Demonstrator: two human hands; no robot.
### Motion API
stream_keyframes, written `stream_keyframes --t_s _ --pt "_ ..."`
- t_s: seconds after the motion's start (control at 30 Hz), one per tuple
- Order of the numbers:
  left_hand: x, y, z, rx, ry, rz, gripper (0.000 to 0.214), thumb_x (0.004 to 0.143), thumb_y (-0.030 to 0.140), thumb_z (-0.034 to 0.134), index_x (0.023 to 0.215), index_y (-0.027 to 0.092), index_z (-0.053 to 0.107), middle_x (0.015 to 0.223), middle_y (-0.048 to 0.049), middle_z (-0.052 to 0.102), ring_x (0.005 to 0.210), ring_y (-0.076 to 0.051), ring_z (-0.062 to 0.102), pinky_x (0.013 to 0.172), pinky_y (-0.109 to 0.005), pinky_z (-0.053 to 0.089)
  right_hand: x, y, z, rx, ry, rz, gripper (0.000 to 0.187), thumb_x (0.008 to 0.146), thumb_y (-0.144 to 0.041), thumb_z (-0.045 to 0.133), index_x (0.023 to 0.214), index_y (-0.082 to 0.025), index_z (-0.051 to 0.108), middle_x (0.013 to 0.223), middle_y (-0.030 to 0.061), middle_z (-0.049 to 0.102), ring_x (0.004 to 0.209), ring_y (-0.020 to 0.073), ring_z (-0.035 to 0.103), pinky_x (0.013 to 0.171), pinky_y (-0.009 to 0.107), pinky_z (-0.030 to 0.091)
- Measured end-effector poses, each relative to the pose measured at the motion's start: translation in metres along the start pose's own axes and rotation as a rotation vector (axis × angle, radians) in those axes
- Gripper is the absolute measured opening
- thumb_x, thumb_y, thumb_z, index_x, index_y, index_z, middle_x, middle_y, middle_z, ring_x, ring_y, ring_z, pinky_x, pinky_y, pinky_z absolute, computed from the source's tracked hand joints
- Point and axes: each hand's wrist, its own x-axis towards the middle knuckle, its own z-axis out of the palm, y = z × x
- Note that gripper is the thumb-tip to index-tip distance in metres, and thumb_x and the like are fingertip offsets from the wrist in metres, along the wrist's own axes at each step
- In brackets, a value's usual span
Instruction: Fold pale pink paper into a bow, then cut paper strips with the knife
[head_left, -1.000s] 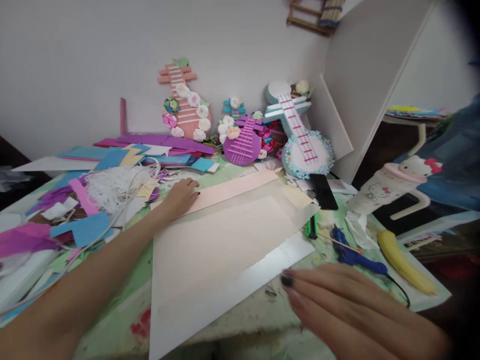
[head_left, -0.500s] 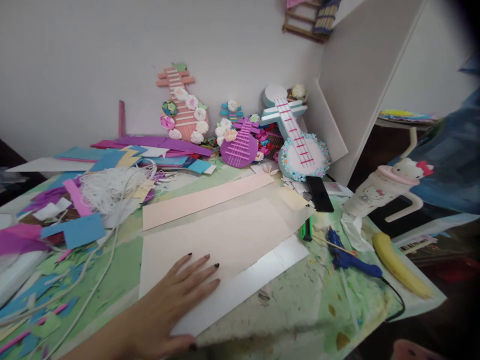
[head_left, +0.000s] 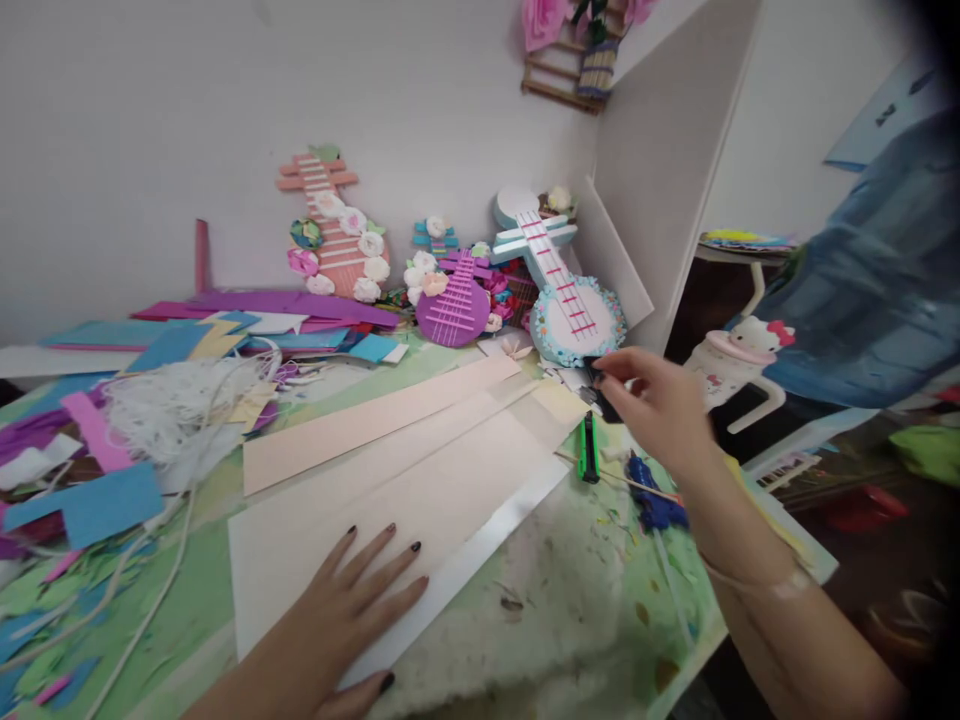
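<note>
My left hand (head_left: 358, 608) lies flat with fingers spread on a large pale sheet of paper (head_left: 450, 450), which rests over a white sheet (head_left: 517, 513). Beyond its fingertips, a long pale pink strip (head_left: 375, 425) lies along the far side of the sheet. Over at the right, my right hand (head_left: 654, 405) reaches across the table, thumb and fingers closed at the edge of a black phone (head_left: 609, 404). The hand covers much of the phone. Just left of this hand is a green utility knife (head_left: 588, 448), and below it a blue glue gun (head_left: 651, 495).
Decorated paper lutes, one purple (head_left: 454, 310) and one white and blue (head_left: 574, 315), lean at the wall. White string (head_left: 161, 400), cords and coloured scraps cover the left side. A tumbler (head_left: 724, 370) with a handle stands right, beside a big blue water bottle (head_left: 862, 270).
My right hand has come into view from the right and closed at the phone. The view has turned right. My left hand stays flat on the paper.
</note>
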Motion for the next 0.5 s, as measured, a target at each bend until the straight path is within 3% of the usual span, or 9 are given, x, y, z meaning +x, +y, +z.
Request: stream_keyframes --t_s 0.03,0.07,0.17,0.23,0.37,0.5 --pt "0.001 0.0 0.0 -0.004 0.006 -0.002 0.071 0.086 0.036 0.051 0.149 0.031 0.019 0.154 -0.0016 0.023 0.143 -0.033 0.016 0.113 -0.06 0.013 0.017 0.015 0.018 -0.171 -0.169 0.106 0.018 0.083 -0.016 0.055 0.095 -0.02 0.067 0.087 0.0024 0.07 0.083 0.018 0.064 0.079 0.031 0.048" --pt "0.003 0.001 0.0 -0.014 0.014 -0.004 0.07 0.086 0.036 0.051 0.149 0.031 0.019 0.154 -0.0011 0.025 0.143 -0.033 0.017 0.113 -0.06 0.013 0.031 0.03 0.037 -0.22 -0.244 0.149 0.018 0.083 -0.015 0.054 0.093 -0.018 0.068 0.089 0.0046 0.07 0.087 0.0192 0.064 0.08 0.031 0.048" --pt "0.006 0.003 -0.001 -0.053 0.033 -0.015 0.07 0.086 0.035 0.051 0.148 0.033 0.02 0.152 -0.0001 0.03 0.142 -0.032 0.019 0.114 -0.06 0.014 0.053 0.074 0.088 -0.288 -0.383 0.234 0.014 0.086 -0.02 0.057 0.092 -0.013 0.068 0.097 0.0097 0.068 0.095 0.0213 0.062 0.084 0.034 0.049" --pt "0.006 0.003 -0.004 -0.067 0.024 -0.026 0.07 0.087 0.035 0.051 0.149 0.031 0.018 0.151 -0.0006 0.031 0.142 -0.032 0.018 0.114 -0.06 0.012 0.059 0.093 0.111 -0.321 -0.461 0.292 0.027 0.09 -0.033 0.056 0.111 -0.015 0.059 0.112 0.0077 0.061 0.097 0.0192 0.061 0.084 0.04 0.052" --pt "0.003 0.005 -0.013 -0.108 -0.025 -0.008 0.07 0.09 0.038 0.049 0.15 0.031 0.014 0.15 -0.0022 0.034 0.142 -0.031 0.018 0.114 -0.062 0.007 0.069 0.108 0.133 -0.361 -0.515 0.4 0.034 0.091 -0.034 0.055 0.119 -0.016 0.055 0.12 0.0092 0.057 0.102 0.0209 0.059 0.086 0.042 0.052" --pt "-0.002 0.014 -0.017 -0.15 -0.053 -0.004 0.071 0.09 0.039 0.05 0.15 0.031 0.011 0.151 -0.0047 0.031 0.14 -0.031 0.024 0.113 -0.061 0.017 0.083 0.113 0.144 -0.314 -0.555 0.473 0.033 0.091 -0.034 0.056 0.119 -0.016 0.055 0.119 0.0087 0.058 0.101 0.0208 0.06 0.085 0.042 0.052"
